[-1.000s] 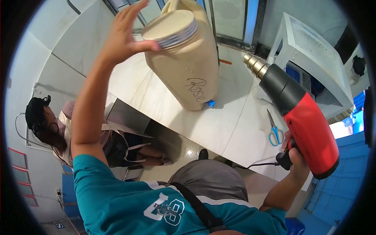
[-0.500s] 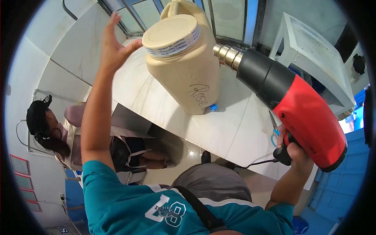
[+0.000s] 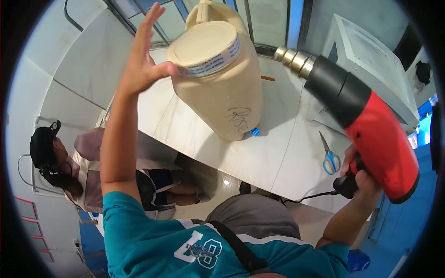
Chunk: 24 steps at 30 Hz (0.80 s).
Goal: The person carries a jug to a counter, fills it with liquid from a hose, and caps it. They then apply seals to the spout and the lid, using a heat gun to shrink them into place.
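Note:
A large cream plastic jug (image 3: 218,99) stands on the white table, with "Rosie" handwritten on its side. Its wide lid (image 3: 204,44) is wrapped by a printed seal band (image 3: 211,64). My left hand (image 3: 143,69) is open, fingers raised and spread, with the thumb right at the band's left edge. My right hand (image 3: 364,183) grips the handle of a red and black heat gun (image 3: 371,125). The gun's stepped metal nozzle (image 3: 294,61) points toward the jug's upper right side, a gap apart from it.
Blue-handled scissors (image 3: 330,157) lie on the table (image 3: 259,162) by the gun's cord (image 3: 310,197). A small blue piece (image 3: 254,132) sits at the jug's base, and an orange strip (image 3: 268,78) behind it. A white stand (image 3: 371,69) is at right. Another person (image 3: 83,162) is at left.
The heat gun has shifted right, away from the jug, uncovering the scissors and the orange strip. My left hand has moved slightly right, its thumb now lower along the band.

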{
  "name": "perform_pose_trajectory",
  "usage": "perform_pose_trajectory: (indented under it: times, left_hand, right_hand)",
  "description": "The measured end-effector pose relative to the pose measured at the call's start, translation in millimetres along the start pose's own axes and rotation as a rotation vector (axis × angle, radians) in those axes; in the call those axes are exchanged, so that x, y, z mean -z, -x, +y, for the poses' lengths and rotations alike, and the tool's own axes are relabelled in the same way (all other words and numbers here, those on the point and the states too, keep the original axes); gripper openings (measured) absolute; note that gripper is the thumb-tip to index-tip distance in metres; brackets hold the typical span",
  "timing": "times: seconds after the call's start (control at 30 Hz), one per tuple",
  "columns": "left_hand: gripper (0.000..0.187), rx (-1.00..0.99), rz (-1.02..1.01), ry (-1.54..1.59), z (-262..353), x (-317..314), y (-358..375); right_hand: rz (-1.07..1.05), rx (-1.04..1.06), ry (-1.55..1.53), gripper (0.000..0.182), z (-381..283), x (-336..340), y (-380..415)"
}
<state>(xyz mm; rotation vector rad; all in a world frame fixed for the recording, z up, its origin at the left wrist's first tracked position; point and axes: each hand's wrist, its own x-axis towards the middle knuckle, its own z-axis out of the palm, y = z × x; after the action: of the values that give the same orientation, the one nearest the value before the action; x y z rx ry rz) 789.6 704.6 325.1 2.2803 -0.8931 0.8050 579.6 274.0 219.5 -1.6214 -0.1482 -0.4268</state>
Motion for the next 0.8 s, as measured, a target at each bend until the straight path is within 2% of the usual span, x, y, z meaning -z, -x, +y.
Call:
perform_pose_trajectory:
  times: [0.03, 0.07, 0.13, 0.17, 0.2, 0.23, 0.27, 0.33, 0.37, 0.4, 0.43, 0.47, 0.5, 0.53, 0.57, 0.6, 0.63, 0.67, 0.7, 0.73, 0.8]
  left_hand:
    - [0.152, 0.093, -0.001, 0.26, 23, -11, -3]
    - [0.153, 0.188, -0.005, 0.521, 39, -21, -2]
    - [0.147, 0.179, -0.055, 0.556, 41, -33, -1]
    - [0.141, 0.122, -0.084, 0.496, 32, -35, -4]
    - [0.136, 0.066, -0.113, 0.434, 20, -34, -9]
    - [0.13, -0.11, -0.134, 0.308, 0, -29, -15]
    - [0.13, -0.114, -0.138, 0.311, -10, -28, -22]
    - [0.112, -0.311, -0.25, 0.362, -20, -28, -25]
    - [0.112, -0.321, -0.248, 0.379, -25, -26, -27]
    - [0.089, -0.136, -0.198, 0.509, -31, -23, -32]
    - [0.067, 0.045, -0.157, 0.637, -42, -22, -41]
    - [0.054, -0.139, -0.15, 0.312, -68, -20, -50]
    - [0.058, -0.346, -0.102, -0.062, -81, -21, -62]
    - [0.063, -0.377, -0.097, -0.313, -83, -24, -71]
    - [0.06, -0.458, -0.09, -0.374, -82, -35, -78]
    - [0.058, -0.532, -0.084, -0.442, -82, -45, -85]
    - [0.058, -0.534, -0.089, -0.433, -82, -55, -91]
    - [0.047, -0.549, -0.149, -0.232, -80, -68, -96]
    - [0.036, -0.553, -0.21, -0.035, -78, -77, -97]
    - [0.036, -0.545, -0.22, -0.038, -76, -83, -95]
    - [0.016, -0.015, -0.304, 0.04, -68, -91, -88]
  right_hand:
    - [-0.132, 0.001, 0.035, 0.064, 3, 14, -8]
    - [-0.122, 0.004, 0.04, 0.064, -3, 10, -14]
    - [-0.005, 0.217, -0.047, 0.042, -15, 4, -24]
    - [0.184, 0.167, -0.126, 0.05, -13, 6, -27]
    - [0.24, 0.118, -0.19, 0.055, -18, 16, -33]
    - [0.239, 0.088, -0.312, 0.055, -20, 33, -42]
    - [0.231, 0.05, -0.433, 0.056, -21, 47, -51]
    - [0.222, 0.015, -0.423, 0.056, -36, 60, -67]
    - [0.113, 0.031, -0.396, 0.056, -34, 77, -79]
    - [0.164, -0.027, -0.324, 0.055, -40, 82, -89]
    - [0.327, -0.081, -0.14, 0.049, -40, 84, -101]
    - [0.377, -0.147, -0.035, 0.042, -37, 95, -115]
    - [0.438, -0.206, 0.116, 0.04, -41, 93, -126]
    - [0.366, -0.175, 0.235, 0.043, -40, 96, -139]
    - [0.367, -0.236, 0.439, 0.044, -40, 100, -155]
    - [0.224, -0.216, 0.676, 0.049, -44, 106, -170]
    - [0.278, -0.057, 0.96, 0.052, -38, 108, -183]
    - [0.271, -0.067, 0.959, 0.052, -34, 116, -196]
    - [0.191, -0.03, 1.232, 0.051, -29, 126, -209]
    - [0.106, 0.017, 1.5, 0.05, -26, 132, -219]
    - [0.072, -0.008, 1.534, 0.047, -19, 131, -229]
